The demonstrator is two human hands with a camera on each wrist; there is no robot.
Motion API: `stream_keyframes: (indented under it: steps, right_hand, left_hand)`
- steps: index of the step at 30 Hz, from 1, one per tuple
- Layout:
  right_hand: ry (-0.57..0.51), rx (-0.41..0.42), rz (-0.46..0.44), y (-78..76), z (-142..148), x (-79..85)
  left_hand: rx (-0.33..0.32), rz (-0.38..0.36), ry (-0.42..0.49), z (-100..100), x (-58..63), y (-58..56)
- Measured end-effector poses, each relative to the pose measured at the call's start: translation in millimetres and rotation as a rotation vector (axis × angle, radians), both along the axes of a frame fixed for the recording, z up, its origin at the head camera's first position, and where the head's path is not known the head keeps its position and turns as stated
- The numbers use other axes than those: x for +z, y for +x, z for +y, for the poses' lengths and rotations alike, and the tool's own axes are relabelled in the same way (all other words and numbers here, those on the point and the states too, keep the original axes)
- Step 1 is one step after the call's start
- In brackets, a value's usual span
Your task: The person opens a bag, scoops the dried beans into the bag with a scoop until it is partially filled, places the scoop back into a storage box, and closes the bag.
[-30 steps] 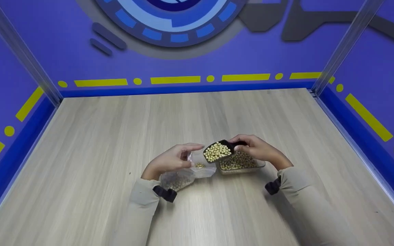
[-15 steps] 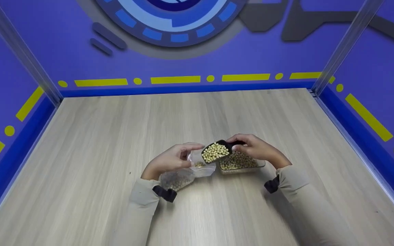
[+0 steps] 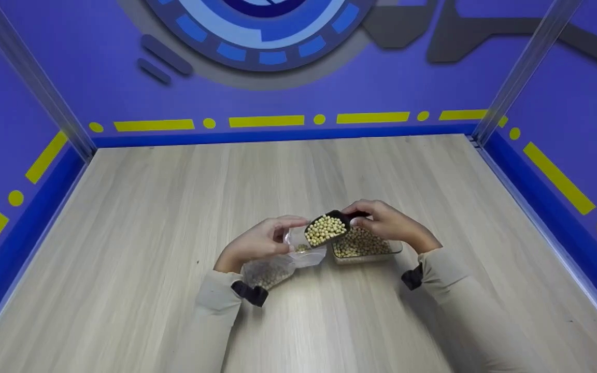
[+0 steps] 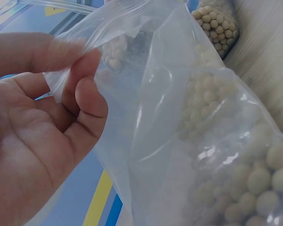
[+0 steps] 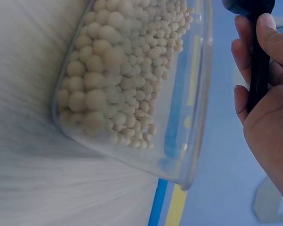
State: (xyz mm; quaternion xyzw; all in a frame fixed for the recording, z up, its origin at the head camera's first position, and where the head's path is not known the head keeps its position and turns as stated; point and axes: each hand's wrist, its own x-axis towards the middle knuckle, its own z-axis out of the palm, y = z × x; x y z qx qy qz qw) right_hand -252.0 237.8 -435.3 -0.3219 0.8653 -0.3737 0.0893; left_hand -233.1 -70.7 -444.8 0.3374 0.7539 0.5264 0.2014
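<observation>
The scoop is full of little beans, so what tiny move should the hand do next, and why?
Probably tip the black scoop a little so its beans slide into the clear bag. The right hand holds it heaped right at the bag's mouth, which the left hand pinches open.

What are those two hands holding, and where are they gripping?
Left hand pinches the plastic bag at its open rim; right hand grips the black scoop by its handle.
</observation>
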Motion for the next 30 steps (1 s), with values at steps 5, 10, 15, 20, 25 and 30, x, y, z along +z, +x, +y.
stream_keyframes:
  steps: [5,10,15,20,25,30]
  right_hand:
    - [0.005,0.018,0.045,1.0,-0.8,3.1]
    - [0.031,0.028,0.078,0.6,-1.3,4.2]
    - [0.048,0.039,0.102,0.0,-2.7,5.5]
    - [0.064,0.04,0.116,-0.1,-2.4,6.4]
    - [0.068,0.049,0.123,-0.2,-3.1,8.7]
    - [0.076,0.057,0.142,-1.0,-3.8,9.7]
  left_hand:
    - [-0.001,0.001,-0.002,0.2,1.1,-0.1]
    - [-0.013,0.009,0.007,0.3,1.0,-0.1]
    - [-0.015,0.014,0.004,-0.6,1.1,0.7]
    - [-0.014,0.026,0.004,-0.8,2.2,1.6]
    - [-0.001,-0.002,-0.006,-0.5,3.6,2.0]
    - [0.006,-0.003,-0.014,-0.5,3.7,1.7]
